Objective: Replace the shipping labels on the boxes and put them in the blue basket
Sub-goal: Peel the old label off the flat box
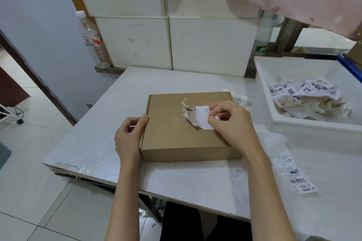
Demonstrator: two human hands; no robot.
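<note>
White tiles back a pale table point(109, 103) whose near left edge is chipped and patched with clear tape. On it lies a flat brown cardboard box point(176, 139), closed, its front wall facing the person.

At the box's left edge the left hand point(128, 137) holds it steady: the fingers are curled, the thumb tip rests on the top left corner of the lid, and the other fingers lie down along the side wall.

On the lid the right hand point(229, 121) works at the old shipping label point(197, 117). Thumb and forefinger are bent together and pinch the label's right part, with the remaining fingers loosely curled behind. The label is torn and half peeled; its left end stands curled up off the cardboard, while its lower white part looks to lie flat on the lid.

A fresh label point(291, 174) with a barcode lies flat on the table to the right of the box, near the right forearm. Farther right stands a white tray point(305, 125) holding a heap of crumpled torn labels point(307, 96). Behind the tray a blue rim point(350, 68) shows at the frame's edge. A plastic bottle point(94, 39) leans against the tiled wall at the left.
</note>
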